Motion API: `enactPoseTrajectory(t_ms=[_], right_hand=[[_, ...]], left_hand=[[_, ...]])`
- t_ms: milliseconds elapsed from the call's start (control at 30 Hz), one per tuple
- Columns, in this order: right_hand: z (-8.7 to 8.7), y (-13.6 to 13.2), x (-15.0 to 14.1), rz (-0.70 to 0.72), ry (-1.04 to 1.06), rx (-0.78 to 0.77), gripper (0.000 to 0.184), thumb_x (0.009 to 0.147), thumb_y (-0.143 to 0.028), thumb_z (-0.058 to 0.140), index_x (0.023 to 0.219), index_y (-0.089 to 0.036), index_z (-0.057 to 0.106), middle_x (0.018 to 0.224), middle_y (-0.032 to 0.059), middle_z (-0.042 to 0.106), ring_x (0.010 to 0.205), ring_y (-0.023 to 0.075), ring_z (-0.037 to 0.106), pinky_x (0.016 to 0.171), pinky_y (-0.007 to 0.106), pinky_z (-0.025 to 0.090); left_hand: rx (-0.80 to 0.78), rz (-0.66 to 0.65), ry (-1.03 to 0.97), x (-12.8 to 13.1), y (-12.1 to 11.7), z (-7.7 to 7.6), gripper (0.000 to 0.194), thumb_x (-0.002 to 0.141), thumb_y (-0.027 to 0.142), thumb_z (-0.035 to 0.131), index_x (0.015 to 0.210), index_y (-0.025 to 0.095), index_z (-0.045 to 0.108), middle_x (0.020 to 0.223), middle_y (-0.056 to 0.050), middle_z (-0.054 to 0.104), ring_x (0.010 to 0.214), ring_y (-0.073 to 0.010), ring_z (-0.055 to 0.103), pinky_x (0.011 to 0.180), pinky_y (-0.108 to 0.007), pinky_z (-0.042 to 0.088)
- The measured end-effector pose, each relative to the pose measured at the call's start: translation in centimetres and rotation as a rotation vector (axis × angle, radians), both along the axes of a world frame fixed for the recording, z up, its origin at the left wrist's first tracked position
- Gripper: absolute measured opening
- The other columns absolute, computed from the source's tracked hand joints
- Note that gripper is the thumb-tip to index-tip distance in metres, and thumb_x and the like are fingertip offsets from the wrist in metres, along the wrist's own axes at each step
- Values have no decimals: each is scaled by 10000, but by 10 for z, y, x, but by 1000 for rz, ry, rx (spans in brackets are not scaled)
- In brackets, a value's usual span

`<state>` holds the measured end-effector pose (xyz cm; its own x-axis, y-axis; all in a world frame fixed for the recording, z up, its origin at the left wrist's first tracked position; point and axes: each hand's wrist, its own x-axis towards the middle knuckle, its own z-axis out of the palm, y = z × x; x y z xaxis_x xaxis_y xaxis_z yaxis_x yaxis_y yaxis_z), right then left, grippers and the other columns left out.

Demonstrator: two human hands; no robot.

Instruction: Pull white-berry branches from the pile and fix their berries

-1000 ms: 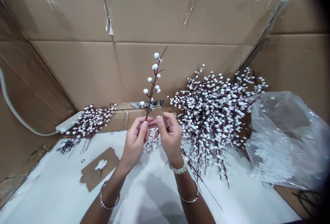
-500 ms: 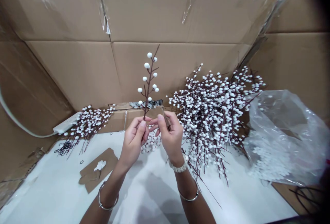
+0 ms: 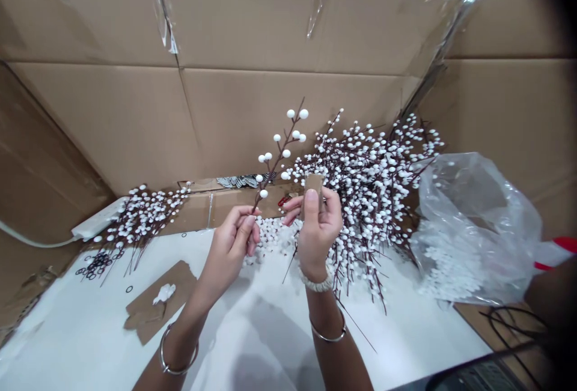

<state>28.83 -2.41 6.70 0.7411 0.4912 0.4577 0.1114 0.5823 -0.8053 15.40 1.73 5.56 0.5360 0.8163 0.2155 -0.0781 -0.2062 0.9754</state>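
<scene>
A thin dark-brown stem with round white berries, an artificial berry spray (image 3: 280,154), stands tilted up above the hands, in front of a bigger pile. The person's left hand (image 3: 229,245) is closed on the lower end of this stem and pinches it between the thumb and the fingertips. The right hand (image 3: 319,232) grasps a small brown kraft-paper tag (image 3: 314,185) upright between the thumb and the fingers, near the stem. Behind the hands lies a large heap of white-berry sprays (image 3: 374,199), and under them are loose white berries (image 3: 270,238). To the left are a smaller bunch of sprays (image 3: 144,223) and small black rubber rings (image 3: 97,265); to the right is a clear plastic bag (image 3: 473,229). In my judgement, the small tag could slip and get lost among the berries, because the fingers hold only a little of it, and the thin stem could turn and catch on the heap, because only fingertips hold it.
</scene>
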Motion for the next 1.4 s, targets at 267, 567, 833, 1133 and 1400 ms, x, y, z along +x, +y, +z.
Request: enactPoseTrajectory(t_ms=[267, 567, 833, 1133, 1400], right_hand=[[0, 1, 11, 37, 21, -37, 200, 931, -425, 541, 910, -231, 495, 650, -45, 646, 405, 73, 530, 393, 191, 421], [-3, 3, 9, 69, 2, -20, 192, 930, -408, 551, 916, -220, 514, 625, -53, 646, 406, 70, 526, 394, 181, 418], [-4, 3, 9, 68, 10, 5, 187, 933, -397, 551, 896, -217, 514, 623, -53, 639, 408, 65, 519, 390, 177, 401], [-3, 4, 8, 39, -28, -29, 190, 934, -397, 549, 914, -209, 531, 631, -49, 644, 419, 66, 520, 413, 187, 417], [-5, 5, 9, 42, -30, -21, 170, 939, -385, 545, 927, -215, 535, 626, -54, 645, 411, 67, 514, 397, 183, 410]], left_hand=[[92, -29, 121, -3, -1, 1, 291, 982, 446, 421, 1099, 200, 523, 687, 35, 538, 487, -73, 419, 510, -209, 368], [108, -29, 156, -3, -1, 2, 284, 989, 440, 411, 1100, 198, 509, 680, 47, 533, 492, -69, 415, 507, -208, 360], [105, -29, 157, -2, -1, 3, 288, 989, 439, 414, 1100, 190, 509, 681, 48, 528, 494, -65, 416, 502, -206, 356], [112, -28, 174, -3, 0, 6, 304, 986, 448, 412, 1094, 182, 513, 670, 45, 520, 494, -65, 407, 493, -205, 345], [103, -26, 170, -3, 0, 6, 302, 980, 452, 425, 1083, 187, 524, 658, 44, 517, 489, -68, 395, 480, -204, 331]])
